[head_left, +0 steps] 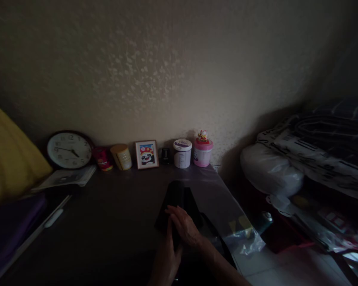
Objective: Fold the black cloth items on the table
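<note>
Low in the middle of the dark table point(107, 210) lies a black, soft-looking object point(192, 200) with a broad far end. It is too dark to tell its kind. A black strap point(216, 228) runs from its right side toward the table's near edge. My left hand point(168, 256) grips its near part, thumb to the right and index finger pointing up. Across the top lies my right hand point(185, 226), fingers close together and bent over it, their tips by my left fingertips. The hands cover the middle of the object.
Along the wall stand a round clock point(68, 151), a red tub point(102, 159), a yellow canister point(121, 157), a framed panda picture point(146, 155), a white tub point(182, 154) and a pink tub point(203, 153) topped by a figurine. Clear plastic point(252, 244) overhangs the right edge. Bedding point(325, 151) fills the right.
</note>
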Motion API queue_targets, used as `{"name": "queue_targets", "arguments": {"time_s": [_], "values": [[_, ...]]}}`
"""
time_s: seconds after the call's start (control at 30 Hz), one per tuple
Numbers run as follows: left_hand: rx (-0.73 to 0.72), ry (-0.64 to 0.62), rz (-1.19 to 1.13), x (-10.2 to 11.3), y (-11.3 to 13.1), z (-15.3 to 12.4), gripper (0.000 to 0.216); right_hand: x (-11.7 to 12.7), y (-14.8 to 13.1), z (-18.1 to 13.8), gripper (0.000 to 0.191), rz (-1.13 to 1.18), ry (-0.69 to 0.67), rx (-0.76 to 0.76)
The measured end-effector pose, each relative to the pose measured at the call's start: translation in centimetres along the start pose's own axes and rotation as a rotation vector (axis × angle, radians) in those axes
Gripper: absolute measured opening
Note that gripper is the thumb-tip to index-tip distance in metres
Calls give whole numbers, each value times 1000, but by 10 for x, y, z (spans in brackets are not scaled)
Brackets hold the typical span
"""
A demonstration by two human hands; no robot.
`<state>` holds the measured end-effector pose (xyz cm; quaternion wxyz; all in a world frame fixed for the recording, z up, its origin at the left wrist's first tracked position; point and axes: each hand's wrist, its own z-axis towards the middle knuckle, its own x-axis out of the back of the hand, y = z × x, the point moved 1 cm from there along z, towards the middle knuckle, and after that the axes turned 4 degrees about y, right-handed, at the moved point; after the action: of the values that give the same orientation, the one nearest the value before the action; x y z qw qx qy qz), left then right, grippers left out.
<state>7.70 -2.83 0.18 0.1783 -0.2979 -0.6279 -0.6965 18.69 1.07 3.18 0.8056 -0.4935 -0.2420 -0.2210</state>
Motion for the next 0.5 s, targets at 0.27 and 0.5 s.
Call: {"name": "queue_targets", "arguments": {"time_s": [0.27, 0.5], "values": [[37, -11, -5, 0, 2, 1, 62, -3, 39, 47, 28, -240, -61, 175], [77, -73, -86, 5, 4, 0, 65, 21, 80, 86, 35, -262, 163, -247]]}}
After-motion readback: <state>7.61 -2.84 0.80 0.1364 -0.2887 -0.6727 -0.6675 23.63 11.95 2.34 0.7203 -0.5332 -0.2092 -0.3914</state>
